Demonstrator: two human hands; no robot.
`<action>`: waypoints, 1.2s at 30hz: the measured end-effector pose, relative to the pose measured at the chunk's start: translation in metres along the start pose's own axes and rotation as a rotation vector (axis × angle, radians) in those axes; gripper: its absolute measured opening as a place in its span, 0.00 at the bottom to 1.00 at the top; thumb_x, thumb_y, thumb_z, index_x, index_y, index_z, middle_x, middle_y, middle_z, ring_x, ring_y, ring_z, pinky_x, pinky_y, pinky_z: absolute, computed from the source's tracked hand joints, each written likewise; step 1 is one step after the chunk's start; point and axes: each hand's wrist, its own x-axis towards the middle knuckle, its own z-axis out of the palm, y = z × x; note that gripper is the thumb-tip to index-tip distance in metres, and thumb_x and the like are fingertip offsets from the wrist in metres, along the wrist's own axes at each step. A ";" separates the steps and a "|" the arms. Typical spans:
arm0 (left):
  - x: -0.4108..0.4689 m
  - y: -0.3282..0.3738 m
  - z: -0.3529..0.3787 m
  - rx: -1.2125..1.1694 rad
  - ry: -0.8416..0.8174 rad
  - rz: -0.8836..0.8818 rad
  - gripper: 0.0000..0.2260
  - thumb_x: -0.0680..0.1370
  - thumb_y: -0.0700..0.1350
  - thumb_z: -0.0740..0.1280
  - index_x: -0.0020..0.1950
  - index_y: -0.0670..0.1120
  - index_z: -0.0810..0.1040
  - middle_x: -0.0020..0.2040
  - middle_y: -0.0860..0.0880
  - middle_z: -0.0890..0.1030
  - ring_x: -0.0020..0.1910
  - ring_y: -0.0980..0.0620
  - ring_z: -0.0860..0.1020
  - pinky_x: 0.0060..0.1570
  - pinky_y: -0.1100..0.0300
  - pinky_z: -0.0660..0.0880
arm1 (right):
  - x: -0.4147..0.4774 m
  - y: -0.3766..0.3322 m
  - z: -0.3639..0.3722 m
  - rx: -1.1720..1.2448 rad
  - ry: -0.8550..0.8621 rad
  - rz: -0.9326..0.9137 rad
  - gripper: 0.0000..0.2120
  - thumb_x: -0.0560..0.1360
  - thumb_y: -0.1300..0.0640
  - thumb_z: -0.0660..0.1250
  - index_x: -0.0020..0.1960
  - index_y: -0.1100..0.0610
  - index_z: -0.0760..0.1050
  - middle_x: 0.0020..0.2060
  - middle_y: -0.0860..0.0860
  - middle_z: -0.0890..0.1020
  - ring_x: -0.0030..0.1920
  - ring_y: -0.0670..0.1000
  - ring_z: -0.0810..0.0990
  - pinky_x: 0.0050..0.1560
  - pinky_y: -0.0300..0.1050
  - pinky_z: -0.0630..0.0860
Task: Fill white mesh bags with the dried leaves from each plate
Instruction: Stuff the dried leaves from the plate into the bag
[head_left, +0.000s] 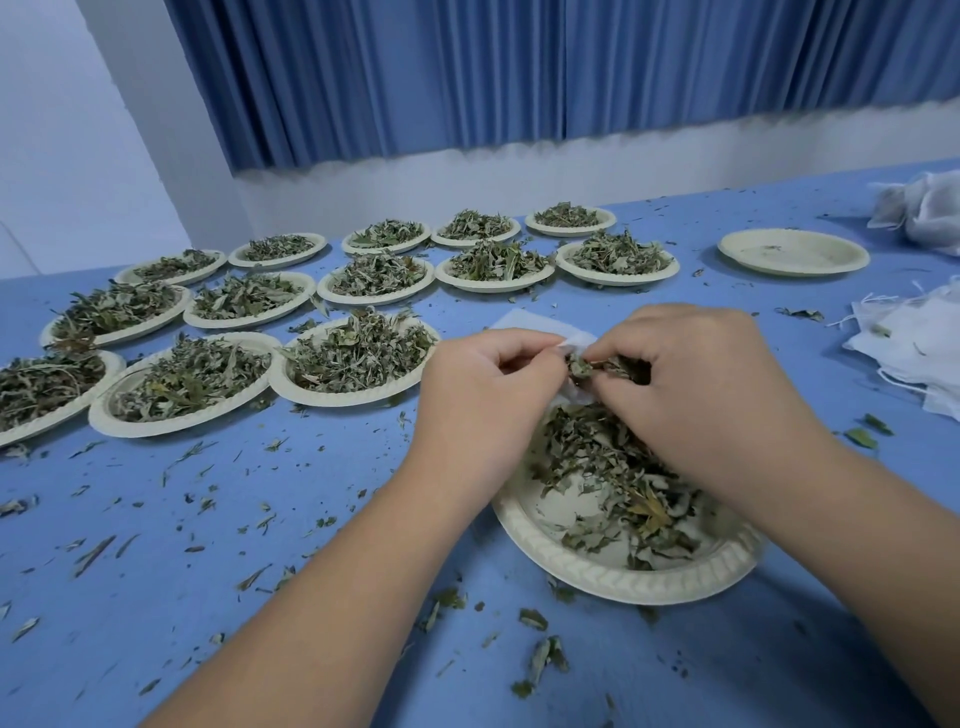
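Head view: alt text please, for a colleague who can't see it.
The left hand holds a white bag while the right hand pinches leaves at its mouth, above a part-emptied plate. Full plates lie left; an empty plate and spare bags lie right.

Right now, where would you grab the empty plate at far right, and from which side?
Pinch the near rim of the empty plate, coming from the front. It lies flat and shallow, so only the raised rim offers purchase; the table in front probably leaves room.
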 end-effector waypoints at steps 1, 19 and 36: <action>0.000 0.000 0.001 -0.003 -0.008 -0.006 0.10 0.75 0.37 0.69 0.39 0.51 0.84 0.26 0.56 0.80 0.21 0.64 0.71 0.25 0.74 0.65 | 0.001 0.000 0.000 -0.023 -0.013 0.009 0.08 0.71 0.59 0.71 0.48 0.52 0.85 0.40 0.50 0.83 0.44 0.51 0.78 0.46 0.43 0.70; -0.001 0.000 0.006 -0.032 -0.022 -0.015 0.09 0.76 0.38 0.69 0.40 0.49 0.84 0.27 0.57 0.80 0.21 0.65 0.72 0.25 0.76 0.65 | 0.000 -0.001 0.003 0.010 0.013 0.001 0.07 0.71 0.61 0.71 0.46 0.52 0.85 0.38 0.51 0.83 0.42 0.51 0.79 0.46 0.43 0.71; -0.001 0.000 0.002 -0.036 0.005 -0.039 0.08 0.76 0.39 0.70 0.39 0.49 0.83 0.21 0.58 0.75 0.19 0.64 0.70 0.23 0.74 0.63 | 0.001 0.002 0.000 0.255 0.081 -0.007 0.07 0.68 0.60 0.75 0.41 0.48 0.83 0.32 0.38 0.78 0.39 0.37 0.77 0.41 0.29 0.72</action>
